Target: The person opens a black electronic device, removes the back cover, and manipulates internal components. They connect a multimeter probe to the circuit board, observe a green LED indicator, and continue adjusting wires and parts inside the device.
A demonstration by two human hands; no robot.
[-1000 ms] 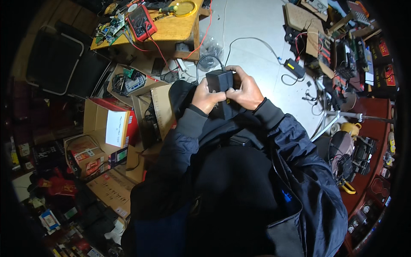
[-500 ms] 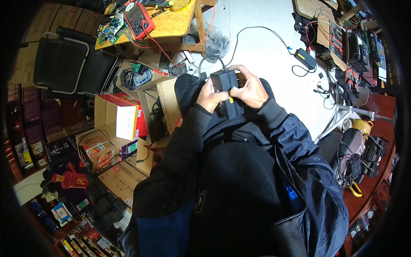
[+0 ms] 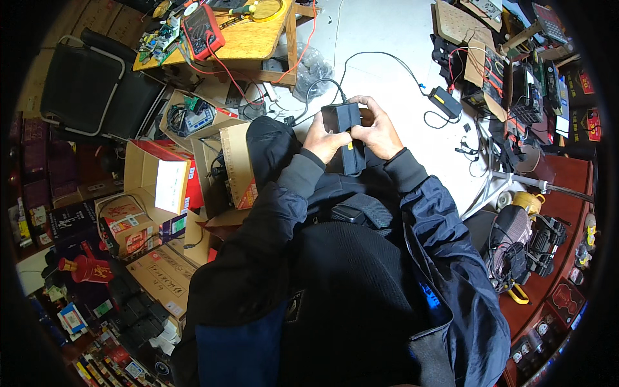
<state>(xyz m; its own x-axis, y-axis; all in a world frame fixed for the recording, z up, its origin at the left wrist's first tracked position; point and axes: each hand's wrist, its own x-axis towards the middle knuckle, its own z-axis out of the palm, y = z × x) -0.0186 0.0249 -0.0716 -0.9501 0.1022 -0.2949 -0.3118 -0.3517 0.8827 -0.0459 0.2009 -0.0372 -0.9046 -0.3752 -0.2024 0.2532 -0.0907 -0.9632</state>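
Here, the left hand [image 3: 325, 143] and right hand [image 3: 382, 133] clamp a boxy, straight-edged black case [image 3: 353, 161], seemingly plastic, above the lap [image 3: 319, 193], thumbs crowding its yellow label [image 3: 350, 146]. Most left fingers vanish behind it. A red-rimmed multimeter [image 3: 203, 32] sits along the near edge of a wooden table [image 3: 264, 48], cropped above.

- Black box [image 3: 343, 117]: small yellow label [image 3: 350, 141], too small to read.
- Flat carton [image 3: 147, 266]: dark handwriting [image 3: 169, 280].
- Dark boxes [image 3: 572, 90]: red labels [image 3: 592, 124] with pale numerals.
- Floor adapter [image 3: 451, 106]: yellow strip [image 3: 440, 99], illegible.
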